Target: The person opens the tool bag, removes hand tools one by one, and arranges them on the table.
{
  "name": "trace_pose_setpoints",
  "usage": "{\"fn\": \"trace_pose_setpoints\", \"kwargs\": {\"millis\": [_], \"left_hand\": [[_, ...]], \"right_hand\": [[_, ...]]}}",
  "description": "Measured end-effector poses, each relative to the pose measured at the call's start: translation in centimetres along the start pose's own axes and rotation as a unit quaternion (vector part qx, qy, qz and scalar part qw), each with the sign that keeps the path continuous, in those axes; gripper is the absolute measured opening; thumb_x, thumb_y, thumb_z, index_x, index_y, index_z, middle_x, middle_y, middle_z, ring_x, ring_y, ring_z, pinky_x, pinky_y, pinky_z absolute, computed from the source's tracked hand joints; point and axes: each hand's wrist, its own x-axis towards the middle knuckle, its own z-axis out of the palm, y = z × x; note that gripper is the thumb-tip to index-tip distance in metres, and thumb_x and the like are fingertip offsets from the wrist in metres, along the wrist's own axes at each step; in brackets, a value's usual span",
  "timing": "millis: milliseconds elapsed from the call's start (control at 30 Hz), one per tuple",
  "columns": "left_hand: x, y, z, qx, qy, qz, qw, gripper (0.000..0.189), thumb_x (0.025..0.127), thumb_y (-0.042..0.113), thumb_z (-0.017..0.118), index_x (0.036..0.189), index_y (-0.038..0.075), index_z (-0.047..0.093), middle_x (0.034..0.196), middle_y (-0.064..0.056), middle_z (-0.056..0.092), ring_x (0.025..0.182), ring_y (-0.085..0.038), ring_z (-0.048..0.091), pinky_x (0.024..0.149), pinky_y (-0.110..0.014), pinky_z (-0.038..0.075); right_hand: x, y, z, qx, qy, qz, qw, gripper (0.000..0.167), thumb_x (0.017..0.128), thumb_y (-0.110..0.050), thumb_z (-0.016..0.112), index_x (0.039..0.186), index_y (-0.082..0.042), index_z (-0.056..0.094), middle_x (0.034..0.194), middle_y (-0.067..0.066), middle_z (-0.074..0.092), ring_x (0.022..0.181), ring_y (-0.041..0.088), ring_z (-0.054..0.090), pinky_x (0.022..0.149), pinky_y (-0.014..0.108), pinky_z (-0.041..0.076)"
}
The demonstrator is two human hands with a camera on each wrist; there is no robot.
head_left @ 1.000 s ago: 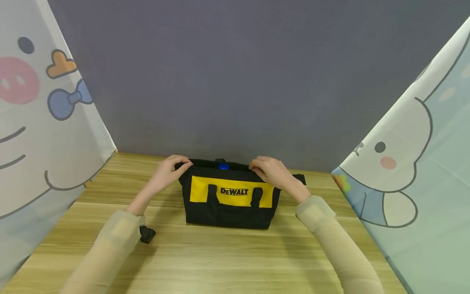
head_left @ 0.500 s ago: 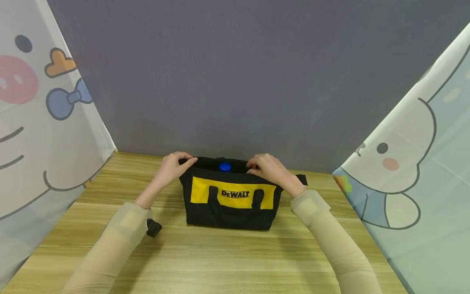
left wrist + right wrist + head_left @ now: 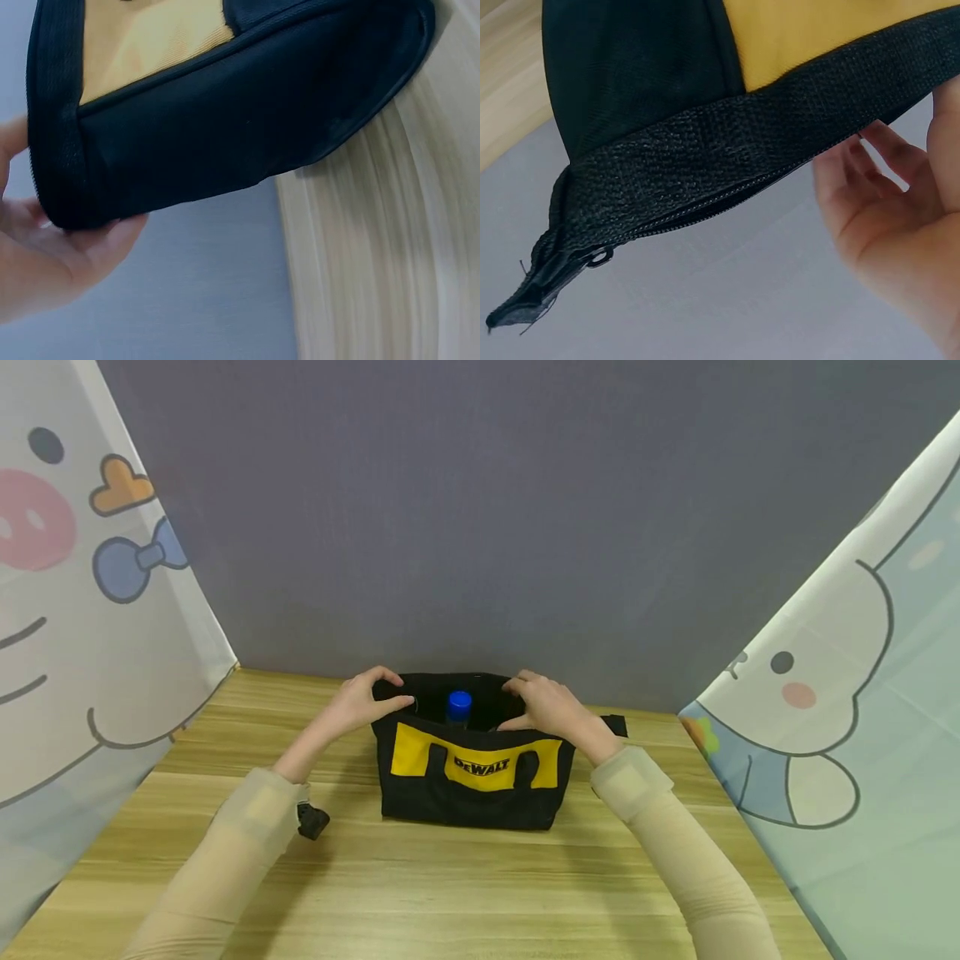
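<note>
A black bag (image 3: 474, 802) with a yellow front panel (image 3: 480, 763) stands upright on the wooden table (image 3: 450, 893), roughly midway between its left and right edges and towards the far edge; the bag itself hides the stretch of that edge behind it, and the near edge is cut off by the frame. The mouth is parted, its inside mostly too dark to read; a blue cap (image 3: 460, 702) shows there, with what lies below it hidden by the front rim. At the left end of the mouth the left hand (image 3: 356, 703) has thumb and fingers spread apart, touching the rim; the left wrist view cuts off much of this hand, and I cannot tell how firmly it holds the cloth. The right hand (image 3: 553, 706) is likewise spread at the right end, its fingertips reaching inside and lost behind the webbing in the right wrist view. That close view shows zip teeth, a small pull (image 3: 600, 259) and a frayed tab (image 3: 525, 304). A black buckle-like piece (image 3: 312, 820) beside the left sleeve (image 3: 247, 835) is partly covered by it, so its exact form is unclear. Both sleeves run out of frame.
</note>
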Motion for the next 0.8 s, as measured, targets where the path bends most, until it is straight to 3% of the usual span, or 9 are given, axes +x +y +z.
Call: {"fn": "trace_pose_setpoints", "kwargs": {"millis": [100,200,300,367,467,633,800], "left_hand": [[-0.2,0.3,-0.3,0.001,-0.031,-0.004,0.9995,0.058,0.093,0.04,0.068,0.137,0.007,0.05,0.152,-0.026,0.042,0.1,-0.036,0.052,0.085,-0.045,0.046],[-0.3,0.8,-0.5,-0.002,-0.059,-0.013,0.9982,0.069,0.09,0.042,0.07,0.143,0.006,0.043,0.155,-0.027,0.035,0.115,-0.044,0.052,0.095,-0.054,0.046],[-0.4,1.2,-0.4,0.003,-0.079,-0.016,0.9967,0.08,0.088,0.043,0.073,0.148,0.006,0.035,0.158,-0.028,0.029,0.135,-0.048,0.041,0.108,-0.061,0.04],[-0.4,1.3,-0.1,0.006,-0.088,-0.012,0.9961,0.086,0.086,0.042,0.074,0.149,0.004,0.03,0.159,-0.03,0.026,0.138,-0.049,0.038,0.11,-0.062,0.038],[-0.4,1.5,0.5,0.01,-0.091,-0.005,0.9958,0.093,0.085,0.039,0.077,0.151,0.0,0.024,0.159,-0.031,0.022,0.139,-0.049,0.036,0.112,-0.062,0.036],[-0.4,2.0,1.6,0.009,-0.086,-0.006,0.9962,0.103,0.083,0.035,0.078,0.153,-0.004,0.014,0.158,-0.034,0.016,0.142,-0.051,0.028,0.114,-0.064,0.032],[-0.4,2.7,2.8,0.009,-0.059,-0.018,0.998,0.102,0.085,0.033,0.076,0.153,-0.007,0.011,0.157,-0.036,0.015,0.141,-0.051,0.03,0.113,-0.063,0.033]], "right_hand": [[-0.3,-0.3,-0.2,-0.006,-0.018,0.008,0.9998,0.072,0.08,-0.045,0.08,0.135,-0.004,0.059,0.126,0.018,0.058,0.083,0.022,0.063,0.071,0.034,0.058],[-0.7,-0.6,-0.2,-0.011,-0.029,0.008,0.9995,0.077,0.08,-0.047,0.08,0.139,-0.004,0.055,0.13,0.019,0.053,0.085,0.024,0.064,0.07,0.034,0.058],[-1.0,-1.0,-0.1,-0.016,-0.039,0.008,0.9991,0.079,0.08,-0.047,0.08,0.141,-0.005,0.053,0.135,0.019,0.05,0.096,0.028,0.065,0.074,0.037,0.059],[-1.2,-1.2,0.0,-0.022,-0.049,0.008,0.9985,0.079,0.08,-0.046,0.08,0.141,-0.005,0.052,0.138,0.02,0.049,0.102,0.03,0.065,0.079,0.039,0.059],[-1.4,-1.6,0.3,-0.031,-0.069,0.006,0.9971,0.079,0.08,-0.045,0.08,0.142,-0.006,0.05,0.14,0.02,0.049,0.109,0.03,0.064,0.088,0.041,0.058],[-1.4,-2.1,0.9,-0.069,-0.093,-0.001,0.9933,0.087,0.076,-0.051,0.081,0.144,-0.008,0.048,0.141,0.016,0.049,0.115,0.029,0.06,0.085,0.039,0.059],[-1.4,-2.8,1.6,-0.104,-0.11,-0.005,0.9885,0.097,0.07,-0.058,0.082,0.146,-0.01,0.047,0.146,0.016,0.046,0.123,0.031,0.055,0.088,0.04,0.059]]}}
